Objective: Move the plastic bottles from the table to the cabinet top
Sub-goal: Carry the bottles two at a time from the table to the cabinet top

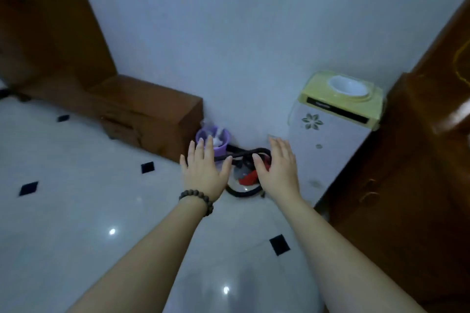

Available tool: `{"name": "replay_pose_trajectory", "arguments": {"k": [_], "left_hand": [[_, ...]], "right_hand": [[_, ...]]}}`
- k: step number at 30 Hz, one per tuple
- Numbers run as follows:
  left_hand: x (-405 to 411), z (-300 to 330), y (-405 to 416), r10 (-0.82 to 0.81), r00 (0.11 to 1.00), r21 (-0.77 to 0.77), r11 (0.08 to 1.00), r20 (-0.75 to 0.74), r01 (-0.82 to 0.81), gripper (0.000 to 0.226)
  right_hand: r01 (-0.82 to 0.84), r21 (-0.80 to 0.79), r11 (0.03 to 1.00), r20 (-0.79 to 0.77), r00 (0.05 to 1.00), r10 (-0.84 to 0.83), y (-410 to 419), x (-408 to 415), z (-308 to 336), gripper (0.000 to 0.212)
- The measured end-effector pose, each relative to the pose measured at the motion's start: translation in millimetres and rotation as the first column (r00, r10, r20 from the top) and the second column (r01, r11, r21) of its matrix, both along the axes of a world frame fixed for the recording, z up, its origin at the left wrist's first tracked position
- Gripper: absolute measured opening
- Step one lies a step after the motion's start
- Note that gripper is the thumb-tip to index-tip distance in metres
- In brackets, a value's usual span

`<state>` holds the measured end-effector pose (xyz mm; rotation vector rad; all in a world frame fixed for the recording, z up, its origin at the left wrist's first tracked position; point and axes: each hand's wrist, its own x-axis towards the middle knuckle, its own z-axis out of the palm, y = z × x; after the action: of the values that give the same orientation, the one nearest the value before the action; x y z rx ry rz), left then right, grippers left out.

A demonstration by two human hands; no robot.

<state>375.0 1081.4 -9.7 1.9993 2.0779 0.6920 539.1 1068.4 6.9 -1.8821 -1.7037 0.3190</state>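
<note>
No plastic bottle and no table show in this view. My left hand (204, 168) is stretched forward over the floor, palm down, fingers spread, holding nothing; a dark bead bracelet sits on its wrist. My right hand (278, 166) is held out beside it the same way, fingers apart and empty. A brown wooden cabinet (396, 185) stands at the right edge; its top is out of view.
A white and yellow water dispenser stand (335, 119) stands against the wall beside the cabinet. A purple waste bin (216, 142) and a black basket with red items (248, 178) sit on the floor below my hands. A low brown wooden unit (150, 114) runs along the left wall.
</note>
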Motion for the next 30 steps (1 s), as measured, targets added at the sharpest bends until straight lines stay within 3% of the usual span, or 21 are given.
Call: {"name": "replay_pose_trajectory", "arguments": {"k": [7,16,22,30], "left_hand": [[-194,-18,-100,0.392,0.918,-0.081,0.915,-0.051,-0.395,0.070],[-361,-32,-252,0.753,0.657,-0.132,0.647,-0.044,-0.751,0.071],[-434,-31,-326,0.909,0.416,-0.117,0.409,-0.034,-0.905,0.070],[-530,-30,-362,0.981,0.191,-0.086,0.188,-0.028,-0.978,0.071]], "right_hand": [[-0.369,0.006,0.929,0.033,0.929,0.369,-24,-184,-27,0.070],[-0.739,-0.086,0.668,0.041,0.667,0.744,-99,-388,-44,0.061],[-0.877,-0.086,0.474,0.021,0.474,0.880,-141,-497,-41,0.060],[-0.955,-0.076,0.288,-0.003,0.289,0.957,-148,-631,-43,0.059]]}}
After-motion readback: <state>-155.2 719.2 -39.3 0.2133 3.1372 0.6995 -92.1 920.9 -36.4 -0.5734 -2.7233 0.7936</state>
